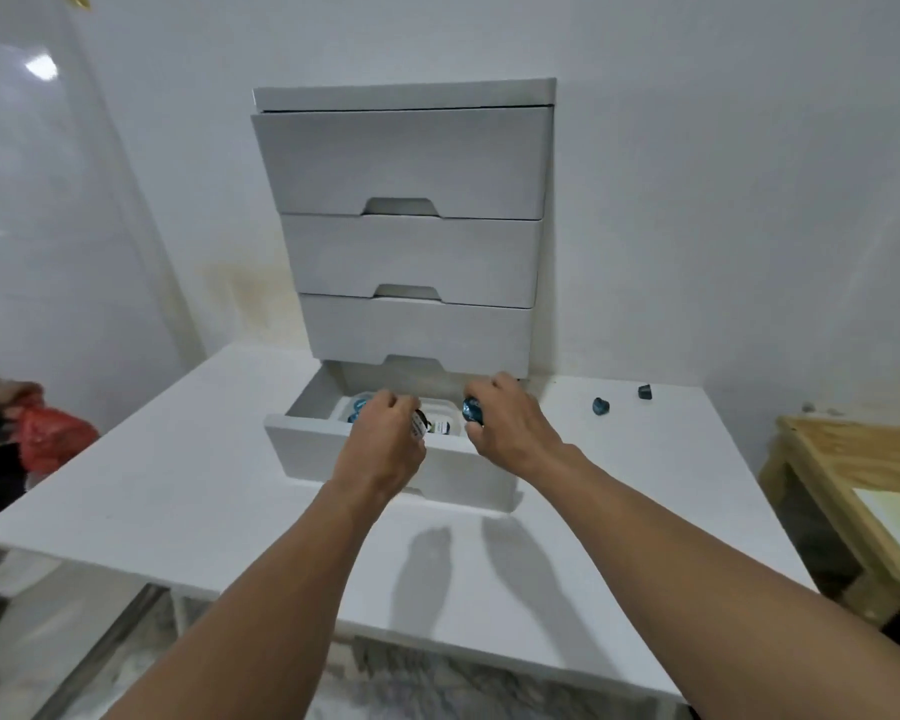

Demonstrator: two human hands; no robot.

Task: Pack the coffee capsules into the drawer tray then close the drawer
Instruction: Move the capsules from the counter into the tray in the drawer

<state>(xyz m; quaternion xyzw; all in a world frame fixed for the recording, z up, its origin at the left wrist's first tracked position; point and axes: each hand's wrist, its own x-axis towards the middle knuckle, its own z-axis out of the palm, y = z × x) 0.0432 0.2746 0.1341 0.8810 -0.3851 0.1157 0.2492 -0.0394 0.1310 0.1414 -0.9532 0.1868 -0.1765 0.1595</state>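
Note:
The bottom drawer [302, 444] of a white four-drawer chest stands pulled out on the white table [178, 485]. Inside lies a white tray [445, 407] with blue capsules [357, 406] at its left end. My left hand [385, 439] hovers over the drawer front and pinches a capsule with a white label [418, 426]. My right hand [505, 423] grips a blue capsule [473, 409] above the tray's right end. Two dark capsules [600, 405] [645, 391] sit loose on the table to the right of the chest.
The three upper drawers [406, 163] are closed. A red bag [48, 433] and other clutter sit beyond the table's left edge. A wooden stand [853, 459] is at the right. The chest backs onto a white wall.

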